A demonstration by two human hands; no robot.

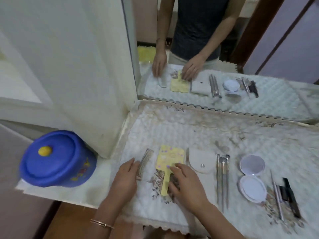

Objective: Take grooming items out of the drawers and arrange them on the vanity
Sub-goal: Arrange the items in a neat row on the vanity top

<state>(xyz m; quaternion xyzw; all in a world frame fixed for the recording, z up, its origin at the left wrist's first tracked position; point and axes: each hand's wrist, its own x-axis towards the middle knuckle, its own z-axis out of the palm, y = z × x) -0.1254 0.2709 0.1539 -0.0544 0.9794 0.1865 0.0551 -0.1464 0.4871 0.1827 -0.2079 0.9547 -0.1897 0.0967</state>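
Two loose-fingered hands: our left hand (127, 175) is touching the comb (144, 164) just left of the yellow hand mirror (170, 157); our right hand (186, 184) is resting on it.

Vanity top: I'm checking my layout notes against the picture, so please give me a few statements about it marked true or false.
1. The left hand has its fingers against the comb. True.
2. The yellow hand mirror lies between the comb and the white pouch. True.
3. The round compact is closed. False: it lies open, with both halves showing.
4. The blue lidded container stands on the lace cloth, right of the compact. False: it stands off the cloth at the far left.
5. The right hand lifts the pouch. False: it rests on the yellow hand mirror's handle, and the pouch lies untouched.
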